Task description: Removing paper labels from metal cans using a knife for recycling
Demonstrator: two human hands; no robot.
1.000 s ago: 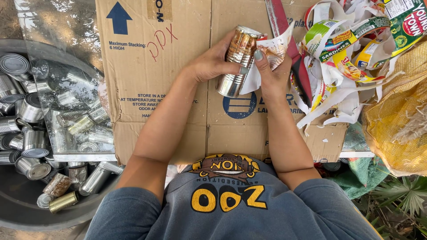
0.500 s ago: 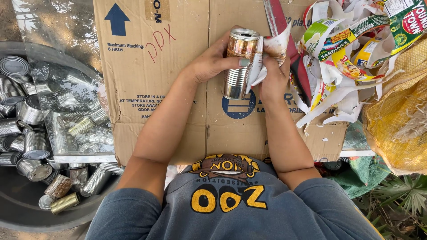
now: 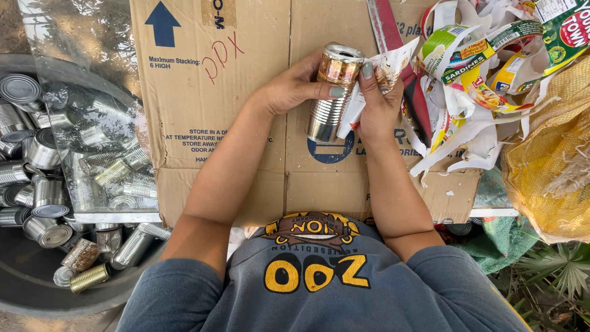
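Note:
I hold a shiny metal tin can (image 3: 330, 98) upright over a flattened cardboard box (image 3: 209, 92). My left hand (image 3: 292, 86) wraps the can's upper left side. My right hand (image 3: 376, 101) pinches a paper label (image 3: 388, 66) that is partly peeled off the can's right side. Most of the can's lower body shows bare ribbed metal; a brownish strip of label remains near its top.
A dark round tub (image 3: 37, 289) at the left holds several bare tin cans (image 3: 43, 147) under a clear plastic sheet. A heap of torn colourful labels (image 3: 479, 80) lies at the upper right, with a yellow mesh sack (image 3: 547, 166) beside it and green leaves below.
The can has been tilted from slanting to more upright and turned, and the label has come further off its right side. My hands stay in about the same place.

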